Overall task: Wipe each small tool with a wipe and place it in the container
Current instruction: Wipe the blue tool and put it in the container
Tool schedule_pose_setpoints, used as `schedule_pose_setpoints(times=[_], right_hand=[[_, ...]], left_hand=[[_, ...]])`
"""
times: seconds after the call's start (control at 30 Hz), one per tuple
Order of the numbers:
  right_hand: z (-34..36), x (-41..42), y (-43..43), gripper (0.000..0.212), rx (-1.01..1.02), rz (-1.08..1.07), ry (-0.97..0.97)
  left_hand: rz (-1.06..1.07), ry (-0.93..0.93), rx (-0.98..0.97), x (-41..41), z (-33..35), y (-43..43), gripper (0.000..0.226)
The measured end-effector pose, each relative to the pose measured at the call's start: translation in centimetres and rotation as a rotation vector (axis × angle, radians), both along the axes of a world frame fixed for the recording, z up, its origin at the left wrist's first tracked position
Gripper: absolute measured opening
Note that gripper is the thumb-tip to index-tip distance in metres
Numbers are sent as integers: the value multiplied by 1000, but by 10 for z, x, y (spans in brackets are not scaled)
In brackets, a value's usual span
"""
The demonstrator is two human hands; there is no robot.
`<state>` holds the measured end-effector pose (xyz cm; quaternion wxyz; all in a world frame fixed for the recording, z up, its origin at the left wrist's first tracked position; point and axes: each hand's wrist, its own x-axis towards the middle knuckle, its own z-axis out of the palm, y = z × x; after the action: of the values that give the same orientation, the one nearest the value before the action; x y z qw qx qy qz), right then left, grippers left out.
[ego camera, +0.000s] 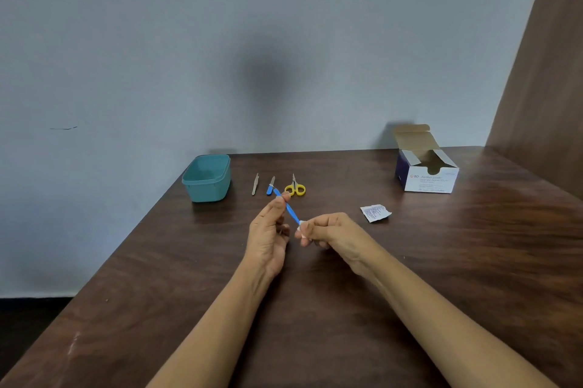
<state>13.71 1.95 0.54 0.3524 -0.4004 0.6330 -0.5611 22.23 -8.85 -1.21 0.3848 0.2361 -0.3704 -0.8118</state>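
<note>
One blue tool (pixel 288 207), far-left to near-right

- Near end of the blue tool (pixel 288 207) vanishes into the wipe (pixel 302 226), itself mostly buried in the right hand (pixel 328 230).
- Torn wrapper (pixel 375 213) right of that hand: print too small to read.

One head-worn camera looks forward and down over the surface (pixel 441 261), near it, facing the wall (pixel 189 40).
</note>
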Motion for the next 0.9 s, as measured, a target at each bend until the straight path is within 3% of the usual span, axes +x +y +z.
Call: schedule_pose_setpoints(times=[0.17, 0.37, 0.67, 0.77, 0.9], right_hand=[[2, -5, 1, 17, 17, 51, -174], [1, -3, 1, 6, 2, -16, -81], [-1, 2, 0, 29, 52, -70, 40], [-1, 2, 0, 24, 60, -17, 48], [-1, 1, -1, 15, 22, 56, 9]], left_hand=[[0, 40, 16, -1, -1, 0, 16], [17, 6, 26, 1, 0, 0, 11], [1, 6, 49, 1, 0, -1, 18], [-8, 8, 40, 1, 1, -1, 26], [-14, -8, 19, 2, 3, 1, 15]])
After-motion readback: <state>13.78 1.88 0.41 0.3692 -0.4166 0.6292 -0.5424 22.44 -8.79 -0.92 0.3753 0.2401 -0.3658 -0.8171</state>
